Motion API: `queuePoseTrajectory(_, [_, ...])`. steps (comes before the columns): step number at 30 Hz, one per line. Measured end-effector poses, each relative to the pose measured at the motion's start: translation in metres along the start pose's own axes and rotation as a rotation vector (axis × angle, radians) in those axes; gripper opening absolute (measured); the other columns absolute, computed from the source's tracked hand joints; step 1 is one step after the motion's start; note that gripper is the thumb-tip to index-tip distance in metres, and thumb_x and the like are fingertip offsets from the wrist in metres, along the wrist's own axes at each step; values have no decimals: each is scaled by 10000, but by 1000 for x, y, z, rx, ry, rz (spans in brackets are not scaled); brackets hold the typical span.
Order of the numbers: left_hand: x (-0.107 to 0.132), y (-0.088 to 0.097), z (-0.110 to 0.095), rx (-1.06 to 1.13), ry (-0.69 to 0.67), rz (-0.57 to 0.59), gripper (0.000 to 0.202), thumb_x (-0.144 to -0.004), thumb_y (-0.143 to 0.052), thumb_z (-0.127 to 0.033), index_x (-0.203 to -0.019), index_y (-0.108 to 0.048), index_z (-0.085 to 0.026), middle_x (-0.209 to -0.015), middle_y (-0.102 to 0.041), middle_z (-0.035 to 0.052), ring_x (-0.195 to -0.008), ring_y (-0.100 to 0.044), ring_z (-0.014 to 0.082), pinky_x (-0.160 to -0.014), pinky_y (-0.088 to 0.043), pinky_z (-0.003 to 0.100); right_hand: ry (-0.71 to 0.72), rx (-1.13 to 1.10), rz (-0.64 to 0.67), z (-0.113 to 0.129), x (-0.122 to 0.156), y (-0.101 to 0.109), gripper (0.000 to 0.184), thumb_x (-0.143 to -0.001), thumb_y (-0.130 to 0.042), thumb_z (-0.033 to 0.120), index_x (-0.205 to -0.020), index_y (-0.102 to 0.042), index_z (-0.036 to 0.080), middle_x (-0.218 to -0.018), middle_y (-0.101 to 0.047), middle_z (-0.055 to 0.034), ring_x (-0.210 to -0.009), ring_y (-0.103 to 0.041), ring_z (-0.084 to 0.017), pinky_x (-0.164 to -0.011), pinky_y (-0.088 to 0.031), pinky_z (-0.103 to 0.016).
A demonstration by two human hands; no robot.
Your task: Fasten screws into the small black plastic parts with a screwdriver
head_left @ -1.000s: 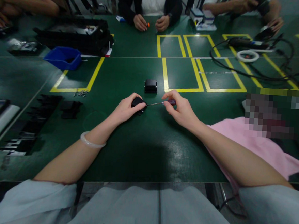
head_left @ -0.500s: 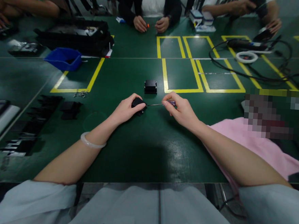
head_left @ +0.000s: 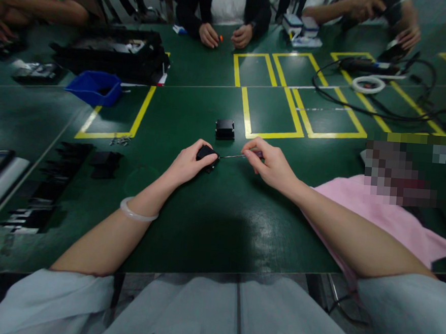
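My left hand (head_left: pixel 188 163) is closed around a small black part (head_left: pixel 205 154) held on the green table (head_left: pixel 211 222). My right hand (head_left: pixel 269 164) pinches a thin screwdriver (head_left: pixel 234 156) with a purple handle, its metal shaft lying level and its tip at the black part. A second black boxy part (head_left: pixel 224 129) sits just beyond my hands, apart from them.
Yellow taped rectangles (head_left: pixel 273 109) mark the table beyond. A blue bin (head_left: pixel 94 87) and a black tray (head_left: pixel 112 52) stand at the back left; black parts (head_left: pixel 104 163) and small screws (head_left: pixel 120 140) lie to the left. Cables (head_left: pixel 381 91) run at right. Other people's hands work at the far edge.
My right hand's fingers have shifted on the screwdriver handle, now covering more of the purple grip. The left hand and black part stay put.
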State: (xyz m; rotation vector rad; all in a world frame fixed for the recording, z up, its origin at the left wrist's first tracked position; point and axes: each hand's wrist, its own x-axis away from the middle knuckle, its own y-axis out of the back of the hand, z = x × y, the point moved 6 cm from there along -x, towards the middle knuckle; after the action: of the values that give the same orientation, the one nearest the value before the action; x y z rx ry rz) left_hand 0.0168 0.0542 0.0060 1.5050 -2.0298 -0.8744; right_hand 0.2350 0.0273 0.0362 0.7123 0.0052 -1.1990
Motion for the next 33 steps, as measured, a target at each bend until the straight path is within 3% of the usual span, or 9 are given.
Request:
queuePoseTrajectory(4, [0, 0, 1, 7, -1, -3, 441, -890, -593, -595, -1090, -624, -204, -993, -683, 42, -878, -614, 228, -752, -449, 321, 32, 4, -18, 3, 1, 1, 87, -971, -498, 252, -1046, -531, 224, -732, -533, 46, -620, -525, -119, -655, -385, -289])
queuePoseTrajectory(10, [-1, -1, 2, 4, -2, 2, 449, -892, -581, -608, -1089, -621, -207, -1009, -685, 46, -890, -620, 235, -757, -456, 330, 2, -1, 25, 3, 0, 1, 124, -991, -509, 332, -945, -542, 222, -678, -536, 51, -598, -522, -120, -630, -360, -287])
queuePoseTrajectory(16, [-1, 0, 3, 8, 6, 0, 449, -887, -585, -602, -1092, -622, -204, -1010, -684, 46, -896, -620, 236, -766, -450, 333, 39, 20, -24, 5, 1, 1, 106, -960, -506, 234, -1061, -533, 221, -762, -566, 33, -659, -552, -126, -679, -401, -285])
queuePoseTrajectory(24, [-2, -2, 3, 21, 4, -9, 436, -886, -589, -586, -1078, -622, -196, -979, -677, 40, -868, -613, 225, -751, -430, 325, -42, 14, 32, 1, 0, -1, 184, -985, -522, 387, -921, -558, 219, -632, -533, 58, -561, -502, -116, -612, -348, -276])
queuePoseTrajectory(33, [-1, -1, 2, 35, 15, 9, 440, -890, -582, -590, -1084, -618, -197, -992, -676, 45, -888, -612, 232, -756, -433, 329, 21, 35, -41, 2, 1, 2, 80, -960, -521, 283, -1006, -532, 219, -768, -570, 26, -658, -552, -129, -663, -393, -281])
